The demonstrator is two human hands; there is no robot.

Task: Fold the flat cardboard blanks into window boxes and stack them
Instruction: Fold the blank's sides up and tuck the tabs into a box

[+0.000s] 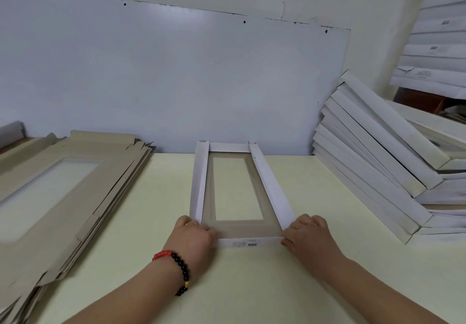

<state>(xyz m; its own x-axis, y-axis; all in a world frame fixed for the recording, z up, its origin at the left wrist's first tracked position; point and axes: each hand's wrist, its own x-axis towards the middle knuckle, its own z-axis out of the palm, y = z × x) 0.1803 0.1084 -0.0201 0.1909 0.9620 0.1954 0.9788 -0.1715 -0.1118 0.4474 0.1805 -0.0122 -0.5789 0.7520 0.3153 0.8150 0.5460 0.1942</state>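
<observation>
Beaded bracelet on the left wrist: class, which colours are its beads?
Beaded bracelet: mostly black, red near the top, one yellow; head view.

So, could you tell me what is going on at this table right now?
A person is folding a window box on the table. The left hand and right hand each grip a near corner, with the long side walls already raised. A pile of flat blanks lies on the left, and a leaning stack of finished boxes stands on the right.
</observation>
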